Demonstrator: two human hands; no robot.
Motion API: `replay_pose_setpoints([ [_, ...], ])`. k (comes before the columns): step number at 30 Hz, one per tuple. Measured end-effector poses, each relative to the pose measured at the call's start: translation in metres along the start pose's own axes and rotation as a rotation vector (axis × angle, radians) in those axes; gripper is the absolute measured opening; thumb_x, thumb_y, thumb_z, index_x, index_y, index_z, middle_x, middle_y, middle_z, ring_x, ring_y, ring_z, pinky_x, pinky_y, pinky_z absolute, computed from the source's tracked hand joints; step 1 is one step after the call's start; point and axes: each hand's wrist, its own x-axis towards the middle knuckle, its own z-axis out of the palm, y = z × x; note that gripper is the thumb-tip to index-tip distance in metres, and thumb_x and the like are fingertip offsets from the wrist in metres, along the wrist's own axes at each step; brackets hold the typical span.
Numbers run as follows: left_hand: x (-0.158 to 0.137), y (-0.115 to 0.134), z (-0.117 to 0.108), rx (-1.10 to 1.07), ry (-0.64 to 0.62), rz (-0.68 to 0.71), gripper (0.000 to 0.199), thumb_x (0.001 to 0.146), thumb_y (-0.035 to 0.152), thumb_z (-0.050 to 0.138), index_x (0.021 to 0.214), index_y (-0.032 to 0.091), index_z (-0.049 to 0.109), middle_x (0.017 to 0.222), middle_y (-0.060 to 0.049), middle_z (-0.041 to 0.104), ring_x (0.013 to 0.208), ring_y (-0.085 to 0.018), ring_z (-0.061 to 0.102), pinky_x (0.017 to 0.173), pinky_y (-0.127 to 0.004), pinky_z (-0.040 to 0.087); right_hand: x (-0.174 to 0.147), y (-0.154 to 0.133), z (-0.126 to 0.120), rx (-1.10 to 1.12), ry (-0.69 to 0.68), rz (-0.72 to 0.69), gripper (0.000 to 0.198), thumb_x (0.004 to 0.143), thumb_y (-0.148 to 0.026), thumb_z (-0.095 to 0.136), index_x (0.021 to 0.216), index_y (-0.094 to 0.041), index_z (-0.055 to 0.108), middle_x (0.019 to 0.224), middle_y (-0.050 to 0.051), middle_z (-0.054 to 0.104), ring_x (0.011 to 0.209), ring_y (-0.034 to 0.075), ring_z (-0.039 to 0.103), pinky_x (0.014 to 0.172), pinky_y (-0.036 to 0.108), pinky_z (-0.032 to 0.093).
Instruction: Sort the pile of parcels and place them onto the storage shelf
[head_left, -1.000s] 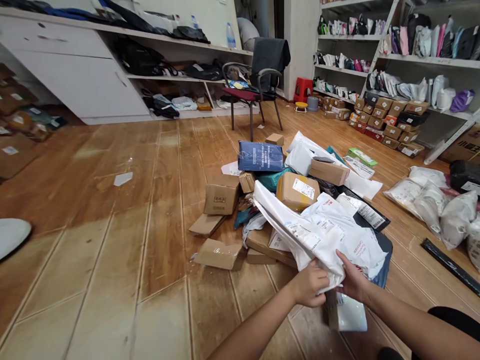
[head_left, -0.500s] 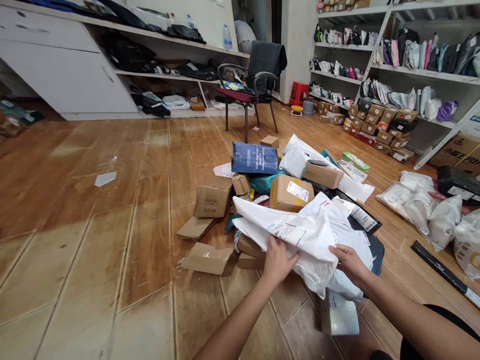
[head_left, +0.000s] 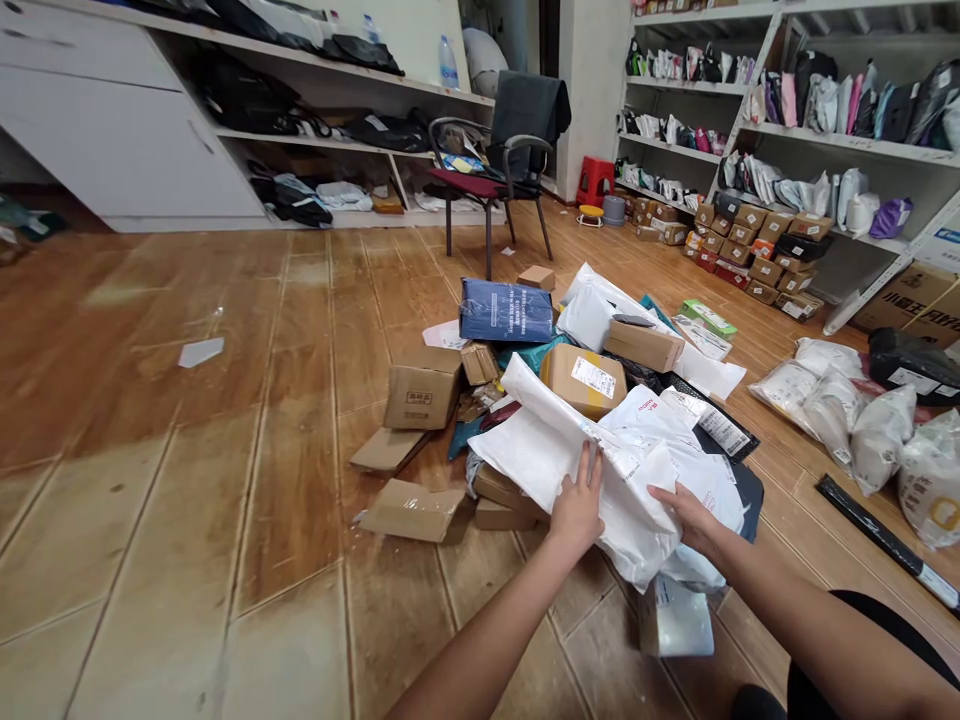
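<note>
Holding a white poly mailer [head_left: 570, 455] between both hands, on top of a heap of parcels on the wooden floor [head_left: 187, 480]. Left hand [head_left: 579, 505] lying flat on the upper face near the middle of the near edge, fingers stretched up toward a printed shipping label [head_left: 611, 450], thumb hidden beneath, so whether pinching or only pressing cannot be told. Right hand [head_left: 688, 512] closing on the lower right corner, fingers curled around the crumpled plastic there. Long axis running from far-left to near-right, rising away toward a brown box with a white label [head_left: 583, 380] just beyond the far end. Sitting straight ahead of both hands and slightly left of the body, with the left hand nearer the middle of the bag and the right hand at its near end. Resting partly over other white bags [head_left: 675, 440] and over flat cardboard boxes [head_left: 499, 490] below. Lying well apart to the left, a single cardboard box [head_left: 421, 390].
</note>
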Motion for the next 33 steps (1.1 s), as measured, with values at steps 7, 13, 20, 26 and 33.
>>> replay_pose_setpoints([
  [7,0.002,-0.012,-0.002,-0.071,-0.047,0.018,0.099,0.078,0.019,0.071,0.166,0.01,0.027,0.176,-0.024,0.01,0.126,-0.037,0.065,0.1,-0.042,0.057,0.011,-0.004,-0.011,-0.111,0.364,-0.409,0.051,0.059,-0.045,0.08,0.102,-0.025,0.06,0.101,0.005,0.076,0.095,0.027,0.07,0.085,0.039,0.059],
  [13,0.009,-0.027,-0.002,-0.08,-0.039,-0.09,0.103,0.081,0.025,0.077,0.168,0.019,0.023,0.176,-0.026,0.002,0.106,-0.033,0.074,0.085,-0.043,0.063,0.011,-0.002,-0.022,-0.137,0.255,-0.118,0.036,0.047,-0.021,0.07,0.082,-0.023,0.066,0.093,0.01,0.08,0.09,0.033,0.073,0.077,0.043,0.062],
  [20,0.009,-0.041,0.079,-0.081,0.365,-0.067,0.056,0.09,0.01,0.057,0.144,-0.002,0.056,0.156,-0.033,0.049,0.153,-0.043,0.039,0.125,-0.06,0.035,-0.007,0.003,-0.006,-0.243,0.019,-0.133,0.061,0.053,-0.053,0.089,0.101,-0.02,0.073,0.116,0.014,0.079,0.116,0.039,0.07,0.105,0.051,0.055],
  [26,0.02,-0.035,0.062,-0.147,0.268,0.057,0.08,0.087,-0.002,0.049,0.161,0.027,0.04,0.171,-0.021,0.033,0.153,-0.045,0.038,0.115,-0.073,0.041,0.013,-0.011,-0.017,-0.071,0.323,-0.21,0.062,0.06,-0.068,0.079,0.099,-0.021,0.07,0.111,0.014,0.079,0.112,0.039,0.07,0.094,0.046,0.059],
  [33,0.057,0.001,0.011,0.002,0.011,-0.092,0.09,0.091,-0.002,0.045,0.161,0.052,0.031,0.147,-0.021,0.057,0.11,-0.038,0.069,0.084,-0.062,0.06,0.026,-0.029,-0.03,-0.178,0.469,-0.448,0.047,0.071,-0.063,0.072,0.094,-0.022,0.07,0.105,0.011,0.078,0.11,0.038,0.068,0.092,0.044,0.057],
])
